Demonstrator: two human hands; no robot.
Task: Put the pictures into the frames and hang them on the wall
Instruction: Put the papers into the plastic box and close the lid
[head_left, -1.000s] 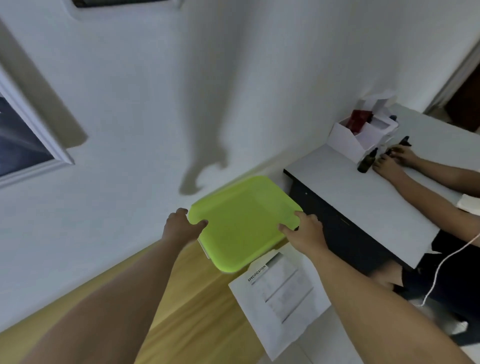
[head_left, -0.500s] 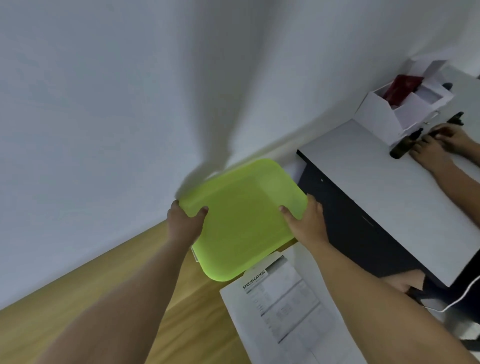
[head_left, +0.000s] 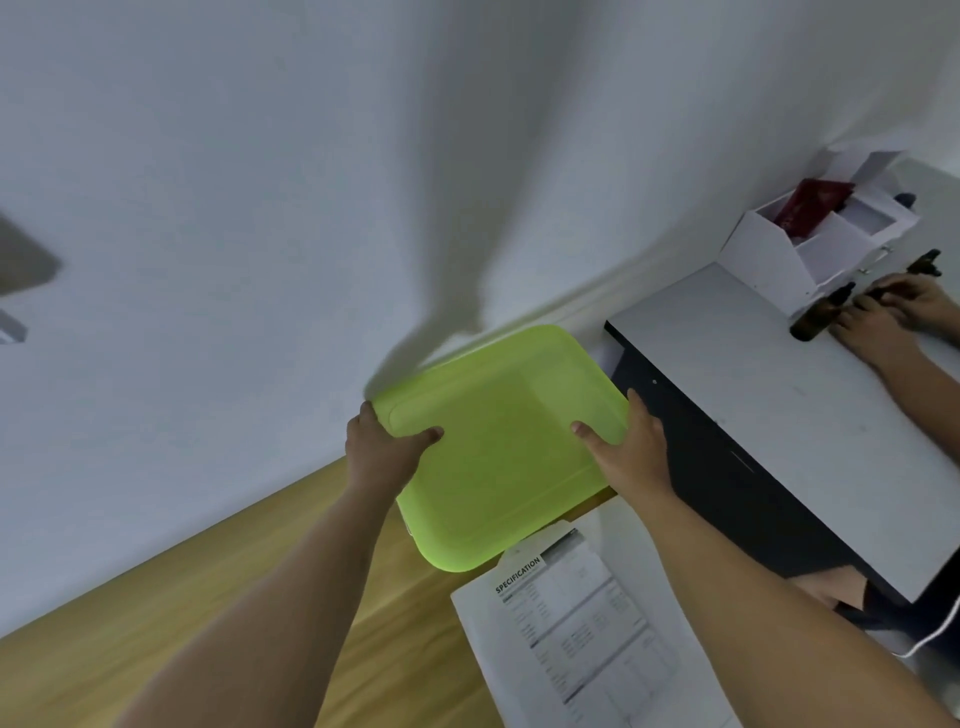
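so since a second ago you've tipped your view down and eased the green lid (head_left: 504, 441) lower, close to the foot of the wall (head_left: 260, 208), over the spec sheet (head_left: 576, 623). your left hand (head_left: 382, 452) and right hand (head_left: 631, 454) each grip a side edge, thumbs on top. could be a tray rather than a lid, hard to tell. the hung frame (head_left: 9, 332) is now just a corner at far left. my guess: you're sorting supplies, not hanging yet.

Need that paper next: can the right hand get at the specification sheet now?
Probably yes, once freed: the right hand grips the green tray, but the specification sheet lies uncovered close by.
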